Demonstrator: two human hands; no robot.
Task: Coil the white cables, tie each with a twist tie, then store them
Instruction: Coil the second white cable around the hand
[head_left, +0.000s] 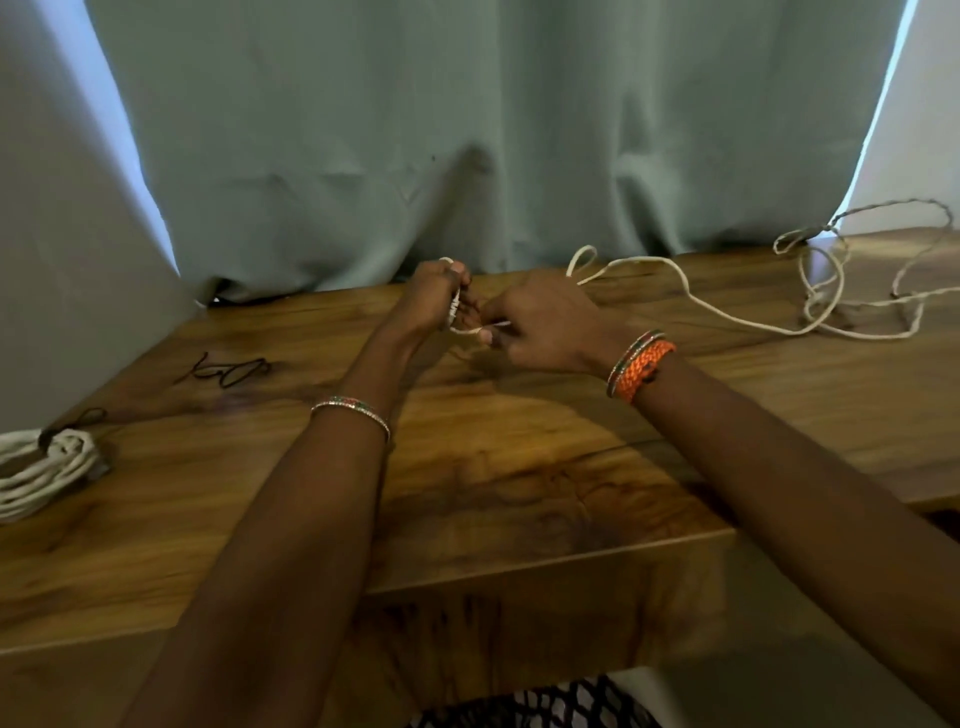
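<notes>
Head view: above the brown wooden counter (519, 467), the left hand (434, 299) grips a few small loops of thin white cable (691, 296) while the right hand (545, 327) pinches its strand; most trails uncoiled rightward. One tied white cable bundle (47, 467) lies far left; black twist ties (228, 370) wait nearby.

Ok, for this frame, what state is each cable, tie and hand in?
Left hand: grips a small started coil.
Right hand: pinches the cable strand.
White cable: mostly uncoiled, trailing right across the table.
Coiled cable: bundled and tied, at the left edge.
Twist ties: loose, lying unused.
</notes>
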